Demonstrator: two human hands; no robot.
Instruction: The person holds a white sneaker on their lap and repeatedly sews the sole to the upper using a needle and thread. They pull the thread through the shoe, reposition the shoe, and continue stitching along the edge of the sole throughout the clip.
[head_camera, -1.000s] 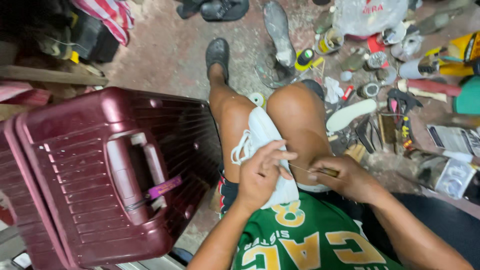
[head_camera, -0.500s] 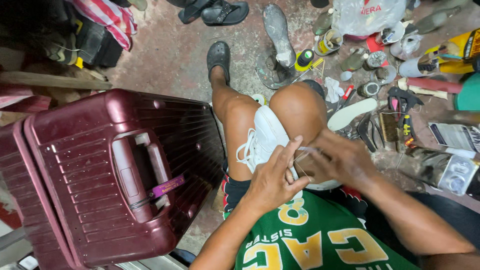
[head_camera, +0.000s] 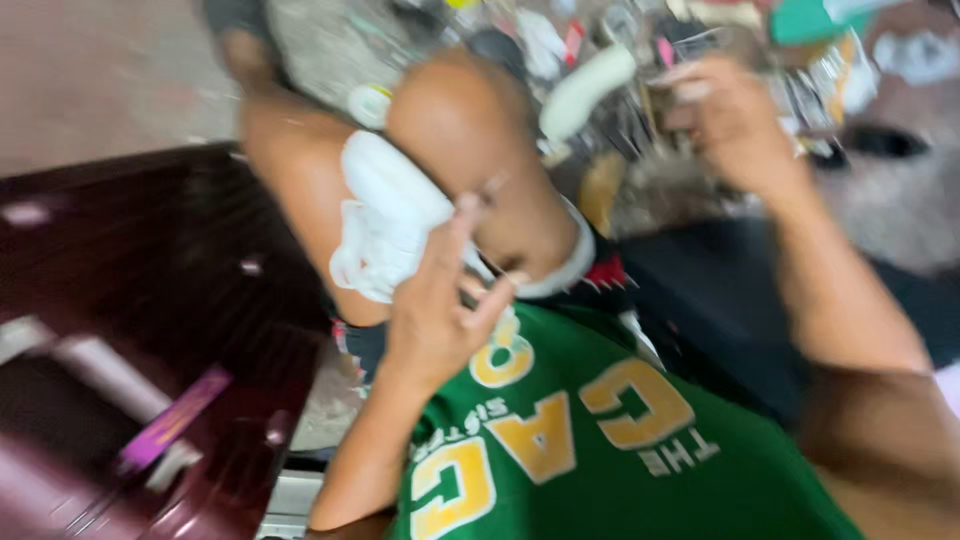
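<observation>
Resting on the white shoe (head_camera: 390, 215) between the knees, the left hand (head_camera: 440, 310) pinches a thin tool (head_camera: 490, 188), while the right hand (head_camera: 735, 120) hangs loosely curled over the cluttered floor (head_camera: 900, 200).

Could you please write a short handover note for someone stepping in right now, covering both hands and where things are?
The picture is badly blurred, so details are rough.
Left hand: pressed against the white shoe wedged between the knees, fingers partly open.
Right hand: raised out to the side over the cluttered floor; whether it holds anything I cannot tell.
A thin needle-like tool seems to stick out near the left fingertips.
The maroon suitcase lies at the left, untouched.
Done: shoe is braced in place.
Left: cannot be judged from this frame.
</observation>
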